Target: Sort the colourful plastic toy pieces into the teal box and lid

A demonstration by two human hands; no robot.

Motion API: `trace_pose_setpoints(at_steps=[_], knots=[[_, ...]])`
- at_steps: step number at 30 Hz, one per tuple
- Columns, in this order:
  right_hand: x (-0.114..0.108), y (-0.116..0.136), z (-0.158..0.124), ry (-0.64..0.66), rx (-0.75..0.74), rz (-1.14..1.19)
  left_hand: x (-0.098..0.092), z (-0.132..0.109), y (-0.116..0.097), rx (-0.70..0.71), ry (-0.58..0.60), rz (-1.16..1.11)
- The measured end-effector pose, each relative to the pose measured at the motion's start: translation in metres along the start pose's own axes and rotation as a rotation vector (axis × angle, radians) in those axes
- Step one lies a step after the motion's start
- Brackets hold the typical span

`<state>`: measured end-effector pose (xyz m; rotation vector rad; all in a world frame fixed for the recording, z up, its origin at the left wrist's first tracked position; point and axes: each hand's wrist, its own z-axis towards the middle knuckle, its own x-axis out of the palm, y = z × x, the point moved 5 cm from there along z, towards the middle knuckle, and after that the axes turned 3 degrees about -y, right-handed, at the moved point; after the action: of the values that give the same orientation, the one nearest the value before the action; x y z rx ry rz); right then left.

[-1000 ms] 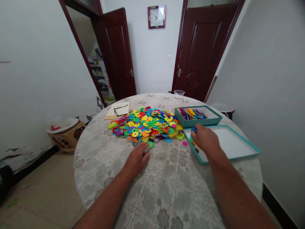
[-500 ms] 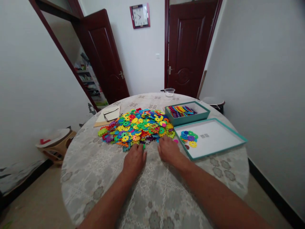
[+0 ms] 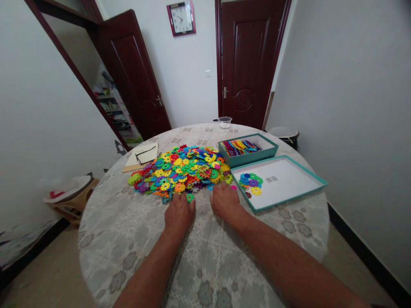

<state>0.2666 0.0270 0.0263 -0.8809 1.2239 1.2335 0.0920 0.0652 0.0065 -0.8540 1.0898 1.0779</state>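
A large heap of colourful gear-shaped plastic discs (image 3: 183, 169) lies on the patterned tablecloth (image 3: 199, 256). At its front left edge rests my left hand (image 3: 180, 211), palm down, beside a green disc (image 3: 190, 197); its fingertips are partly hidden. My right hand (image 3: 225, 200) is on the cloth at the heap's front right, fingers curled, and what lies under them is hidden. A pink disc (image 3: 233, 187) is just right of it. Several discs (image 3: 253, 183) lie in the left part of the shallow white lid (image 3: 289, 179) with a teal rim.
Behind the lid stands a teal box (image 3: 247, 157) holding rows of colourful pieces. Black glasses (image 3: 146, 156) lie on paper (image 3: 131, 162) at the back left. A clear bowl (image 3: 225, 122) is at the far edge. A stool (image 3: 72, 194) stands left, beyond the table.
The view has shifted slightly, so the table and door appear further left. My hands remain at the heap's front edge, and the green disc beside my left hand shows more fully.
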Motion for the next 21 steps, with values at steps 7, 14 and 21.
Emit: trace_pose_setpoints(at_steps=[7,14,21], knots=[[-0.01,-0.017,0.001,0.164,0.074,-0.038,-0.007,-0.009,-0.001,0.074,-0.023,-0.08],[-0.005,-0.017,0.003,0.173,-0.013,-0.011,-0.012,-0.024,0.003,0.154,0.15,-0.319],[0.0,-0.004,0.009,0.149,-0.239,0.104,-0.012,-0.028,0.016,0.215,0.14,-0.512]])
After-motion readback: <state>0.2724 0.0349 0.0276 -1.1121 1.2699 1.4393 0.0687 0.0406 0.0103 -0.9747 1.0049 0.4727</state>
